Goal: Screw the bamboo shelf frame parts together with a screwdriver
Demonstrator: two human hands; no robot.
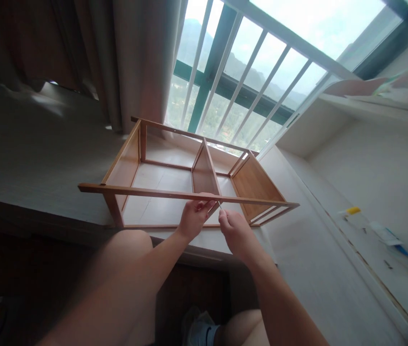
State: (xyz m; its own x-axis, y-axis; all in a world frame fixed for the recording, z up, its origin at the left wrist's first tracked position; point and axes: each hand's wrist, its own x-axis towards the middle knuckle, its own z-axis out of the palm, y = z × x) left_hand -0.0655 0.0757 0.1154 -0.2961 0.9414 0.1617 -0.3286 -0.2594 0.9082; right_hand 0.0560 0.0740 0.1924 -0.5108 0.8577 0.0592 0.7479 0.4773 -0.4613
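A wooden shelf frame (146, 193) lies on its side on the pale window ledge, with a panel at each end and a middle panel (204, 170) between. My left hand (195, 216) is closed around the near rail and the edge of the middle panel, where the two meet. Just to its right, my right hand (234, 228) pinches a thin metal rod (220, 205), whose upper end reaches the underside of the same rail. The rod's lower part is hidden in my fingers, and its exact kind cannot be made out.
Behind the frame stands a barred window (247, 81), with a grey curtain (139, 57) to its left. On the right-hand surface lie a yellow-ended object (353, 210), a blue-and-white item (391, 236) and small metal pieces (388, 264). My knee (132, 240) is close to the ledge.
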